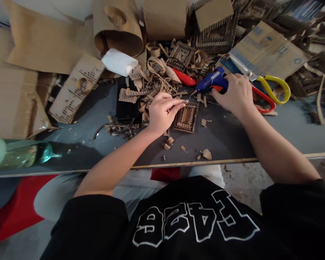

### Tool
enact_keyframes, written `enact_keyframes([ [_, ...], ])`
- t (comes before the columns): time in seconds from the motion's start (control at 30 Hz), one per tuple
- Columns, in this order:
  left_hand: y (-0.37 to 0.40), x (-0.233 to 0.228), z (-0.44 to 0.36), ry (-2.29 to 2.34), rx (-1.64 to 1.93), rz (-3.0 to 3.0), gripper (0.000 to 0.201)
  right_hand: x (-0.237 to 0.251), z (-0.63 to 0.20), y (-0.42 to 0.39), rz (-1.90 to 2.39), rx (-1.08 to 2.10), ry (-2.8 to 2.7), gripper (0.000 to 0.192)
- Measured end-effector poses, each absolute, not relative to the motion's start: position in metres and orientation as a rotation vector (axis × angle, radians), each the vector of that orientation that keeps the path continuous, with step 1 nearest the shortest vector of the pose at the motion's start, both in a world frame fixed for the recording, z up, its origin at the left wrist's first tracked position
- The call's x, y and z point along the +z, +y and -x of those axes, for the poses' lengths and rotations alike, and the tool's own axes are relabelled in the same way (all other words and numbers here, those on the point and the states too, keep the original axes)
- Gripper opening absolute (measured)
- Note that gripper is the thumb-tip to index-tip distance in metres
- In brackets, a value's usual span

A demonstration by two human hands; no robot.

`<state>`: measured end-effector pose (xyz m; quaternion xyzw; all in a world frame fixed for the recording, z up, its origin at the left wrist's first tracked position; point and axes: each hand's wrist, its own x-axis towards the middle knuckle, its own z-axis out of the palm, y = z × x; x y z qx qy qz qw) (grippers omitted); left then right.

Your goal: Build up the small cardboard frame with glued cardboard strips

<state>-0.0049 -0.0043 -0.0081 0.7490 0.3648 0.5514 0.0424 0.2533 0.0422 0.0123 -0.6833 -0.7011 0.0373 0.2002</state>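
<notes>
A blue hot glue gun (pixel 211 80) is in my right hand (pixel 237 94), its fingers closed round the handle. The nozzle points left and down, a little above the far edge of a small rectangular corrugated cardboard piece (pixel 186 117). That piece lies on the grey table and has stepped, ridged borders around a smooth middle. My left hand (pixel 164 112) pinches a small cardboard strip (pixel 185 102) at the piece's far left corner. Whether the strip touches the piece I cannot tell.
Scissors with red and yellow handles (pixel 271 90) lie beyond my right hand. Behind the work are cardboard scraps (pixel 157 83), a red-handled tool (pixel 184 77) and a cardboard tube (pixel 119 29). A green bottle (pixel 24 155) lies at the left, near the table's front edge (pixel 206 162).
</notes>
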Motion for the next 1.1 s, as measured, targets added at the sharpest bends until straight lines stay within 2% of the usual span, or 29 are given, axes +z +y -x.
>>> enact_keyframes([
  [0.17,-0.001,-0.011,0.006,1.172,1.725,-2.289,0.018,0.023,-0.251,0.038,1.946,0.07,-1.92,0.037],
  [0.3,0.001,-0.013,0.008,1.246,1.701,-2.281,0.026,0.033,-0.248,0.035,2.019,0.014,-1.883,0.044],
  [0.4,0.002,-0.014,0.009,1.279,1.674,-2.278,0.029,0.031,-0.249,0.037,1.933,-0.003,-1.896,0.042],
  [0.57,0.002,-0.014,0.009,1.302,1.653,-2.271,0.03,0.028,-0.25,0.041,1.84,0.031,-1.804,0.027],
  [0.93,0.002,-0.017,0.01,1.429,1.433,-2.26,0.039,0.028,-0.242,0.035,1.596,0.058,-1.783,0.034],
  [1.1,0.003,-0.019,0.011,1.449,1.389,-2.276,0.041,0.028,-0.234,0.026,1.497,0.014,-1.845,0.028],
])
